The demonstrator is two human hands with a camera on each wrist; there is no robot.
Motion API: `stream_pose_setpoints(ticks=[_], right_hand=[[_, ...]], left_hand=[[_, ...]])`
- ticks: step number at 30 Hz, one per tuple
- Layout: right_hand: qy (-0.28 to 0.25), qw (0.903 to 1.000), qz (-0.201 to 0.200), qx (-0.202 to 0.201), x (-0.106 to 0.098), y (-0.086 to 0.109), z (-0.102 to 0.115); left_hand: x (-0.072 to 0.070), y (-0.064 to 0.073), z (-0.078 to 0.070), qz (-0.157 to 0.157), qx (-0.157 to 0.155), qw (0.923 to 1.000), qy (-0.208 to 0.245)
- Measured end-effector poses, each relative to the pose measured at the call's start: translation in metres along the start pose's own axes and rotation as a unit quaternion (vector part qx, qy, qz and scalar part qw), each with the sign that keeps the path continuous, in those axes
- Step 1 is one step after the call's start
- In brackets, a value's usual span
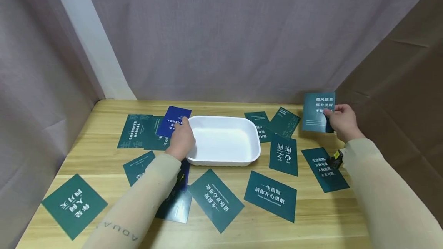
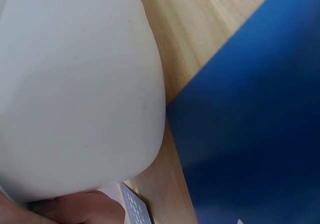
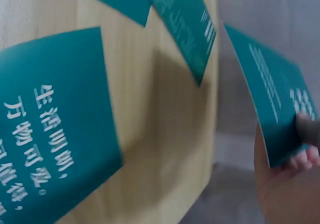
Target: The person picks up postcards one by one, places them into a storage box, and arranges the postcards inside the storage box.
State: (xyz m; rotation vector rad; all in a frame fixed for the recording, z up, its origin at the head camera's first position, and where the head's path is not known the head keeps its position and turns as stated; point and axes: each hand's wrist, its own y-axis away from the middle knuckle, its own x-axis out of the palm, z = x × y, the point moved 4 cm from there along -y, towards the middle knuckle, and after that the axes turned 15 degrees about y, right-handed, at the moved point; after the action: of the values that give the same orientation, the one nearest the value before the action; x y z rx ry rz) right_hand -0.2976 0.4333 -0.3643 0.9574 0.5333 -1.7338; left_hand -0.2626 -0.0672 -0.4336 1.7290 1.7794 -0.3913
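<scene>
My right hand [image 1: 343,122] pinches a green card [image 1: 313,116] with white characters, thumb on its face, held raised at the table's far right. In the right wrist view that card [image 3: 270,89] stands tilted off the table. My left hand [image 1: 182,141] is beside the left end of a white tray [image 1: 225,156]; its thumb and finger pinch the right edge of a blue card [image 1: 169,121] over two green cards. In the left wrist view the fingers [image 2: 82,207] are partly hidden by the tray's side [image 2: 95,109].
Several green cards lie around the tray, including a left one [image 1: 74,206], a front one [image 1: 271,195] and a right one [image 1: 325,170]. Another blue card [image 2: 250,119] lies near the tray, partly beneath my left arm. Curtains [image 1: 235,34] hang behind the wooden table [image 1: 322,218].
</scene>
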Motion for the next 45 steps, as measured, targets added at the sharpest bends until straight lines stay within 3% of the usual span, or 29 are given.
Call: stream_pose_setpoints(ticks=[3,8,13,18,22,31,40,45], right_hand=[[0.026,0.9962,0.022,-0.081,0.008,0.006,0.027],[0.044,0.9781,0.064,-0.193,0.032,0.024,0.087],[0.070,0.9564,0.119,-0.258,0.064,0.052,0.145],[0.112,0.9335,0.157,-0.302,0.091,0.074,0.180],[0.132,0.9255,0.172,-0.311,0.104,0.080,0.190],[0.178,0.9128,0.187,-0.316,0.124,0.088,0.190],[0.254,0.8598,0.226,-0.381,0.154,0.107,0.194],[0.276,0.8394,0.245,-0.399,0.168,0.113,0.192]], left_hand=[[0.000,0.001,0.001,-0.001,-0.001,1.0000,0.000],[0.000,0.002,0.000,-0.006,-0.004,1.0000,-0.002],[0.004,0.004,-0.001,-0.003,-0.006,1.0000,0.000],[0.007,0.002,-0.004,-0.008,0.004,1.0000,-0.004],[0.008,0.001,-0.006,-0.010,0.013,0.9998,-0.006],[0.011,0.003,-0.009,-0.004,0.008,0.9999,-0.007],[0.015,0.000,-0.011,-0.004,0.008,1.0000,0.002],[0.015,0.001,-0.011,-0.004,0.007,1.0000,0.004]])
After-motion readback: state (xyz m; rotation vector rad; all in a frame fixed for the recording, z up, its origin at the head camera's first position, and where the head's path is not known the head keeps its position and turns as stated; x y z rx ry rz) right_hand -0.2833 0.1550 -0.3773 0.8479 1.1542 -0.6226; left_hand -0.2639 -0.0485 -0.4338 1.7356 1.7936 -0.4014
